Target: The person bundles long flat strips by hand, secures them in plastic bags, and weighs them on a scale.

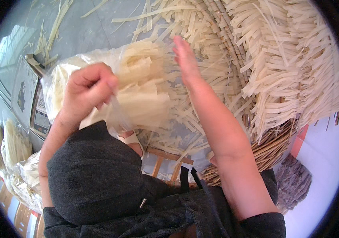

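Note:
My left hand [90,86], its fingers curled, grips the edge of a clear plastic bag [98,56] that is blurred by motion. Inside the bag lie flat, pale yellow dried strips [142,101], perhaps noodles or tofu skin, in layered stacks. To the right of the bag, my right hand [185,59] is raised with its fingers extended and nothing visible in it. Many loose pale strips [214,44] lie on the grey floor beneath and beyond it.
Jointed rods [232,35] and draped rows of strips [276,65] stand at the right. A digital scale [40,110] sits at the left, above filled plastic bags [14,142]. Bundled brown sticks [273,148] and a small wooden stool [169,156] are near my legs.

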A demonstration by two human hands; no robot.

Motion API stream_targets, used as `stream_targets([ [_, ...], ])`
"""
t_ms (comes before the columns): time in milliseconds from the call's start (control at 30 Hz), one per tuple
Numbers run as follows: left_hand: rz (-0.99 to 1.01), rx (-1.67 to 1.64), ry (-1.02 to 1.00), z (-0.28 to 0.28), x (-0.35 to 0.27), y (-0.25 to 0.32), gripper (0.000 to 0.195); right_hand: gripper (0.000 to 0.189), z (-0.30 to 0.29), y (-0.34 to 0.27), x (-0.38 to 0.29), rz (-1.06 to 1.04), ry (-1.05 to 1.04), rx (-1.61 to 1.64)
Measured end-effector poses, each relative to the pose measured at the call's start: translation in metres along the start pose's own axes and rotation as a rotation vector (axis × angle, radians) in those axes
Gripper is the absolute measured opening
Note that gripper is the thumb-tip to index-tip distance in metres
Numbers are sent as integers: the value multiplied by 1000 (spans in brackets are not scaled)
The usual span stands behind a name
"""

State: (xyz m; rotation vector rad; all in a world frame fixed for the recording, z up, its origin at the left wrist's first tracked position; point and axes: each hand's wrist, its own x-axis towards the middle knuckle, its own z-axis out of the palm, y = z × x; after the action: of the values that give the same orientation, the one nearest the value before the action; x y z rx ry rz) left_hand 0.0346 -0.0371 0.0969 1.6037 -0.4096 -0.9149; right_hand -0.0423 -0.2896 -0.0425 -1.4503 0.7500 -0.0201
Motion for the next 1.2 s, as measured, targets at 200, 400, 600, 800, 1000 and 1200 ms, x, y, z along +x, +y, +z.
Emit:
stream_targets([
  [200, 66, -73, 177, -8, 11, 10, 19, 76, -33, 69, -29, 288, 29, 133],
  [400, 142, -92, 102, -15, 10, 4, 21, 73, -13, 21, -64, 313, 27, 220],
  [600, 1, 94, 166, -10, 18, -3, 21, 52, -83, 103, -70, 266, 203, -92],
  [800, 277, 414, 832, -92, -33, -72, 30, 50, -31, 101, -64, 330, 155, -46],
  [1000, -490, 269, 973, -126, -87, -138, 83, 57, 18, 79, -88, 375, 12, 250],
  [1200, -581, -19, 608, -126, -74, -155, 94, 69, 4, 112, -99, 573, -96, 6],
])
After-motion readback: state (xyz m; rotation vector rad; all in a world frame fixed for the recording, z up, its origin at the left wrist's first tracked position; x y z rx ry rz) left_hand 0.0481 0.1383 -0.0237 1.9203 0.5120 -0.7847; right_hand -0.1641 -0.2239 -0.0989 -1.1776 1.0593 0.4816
